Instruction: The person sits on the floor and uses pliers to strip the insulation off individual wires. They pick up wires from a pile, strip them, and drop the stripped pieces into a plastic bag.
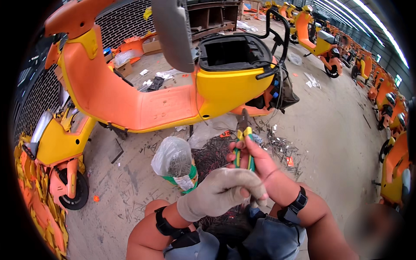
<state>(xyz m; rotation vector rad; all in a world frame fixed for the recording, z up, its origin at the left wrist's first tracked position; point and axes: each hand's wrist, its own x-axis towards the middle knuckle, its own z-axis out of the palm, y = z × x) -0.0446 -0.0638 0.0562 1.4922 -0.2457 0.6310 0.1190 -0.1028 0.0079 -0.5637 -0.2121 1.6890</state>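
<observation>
My right hand point(256, 156), bare, holds a pair of pliers point(243, 139) with green and yellow handles, its dark jaws pointing up toward the scooter's rear underside. My left hand point(224, 191) wears a pale fingertipless glove and is curled in front of my right wrist; whether anything is inside its fingers is hidden. Before me stands an orange and yellow electric scooter point(227, 87) with its grey seat point(172, 35) tipped up over an open black compartment point(234, 53). Cables point(279, 81) and a dark bag point(287, 92) hang at its rear.
Left of my hands is a plastic-lined bag point(178, 162) of thin wire-like pieces. Dark cut strips point(211, 156) litter the floor below the scooter. Another yellow scooter body point(61, 143) stands left, beside stacked panels point(39, 201). Rows of scooters point(393, 156) line the right.
</observation>
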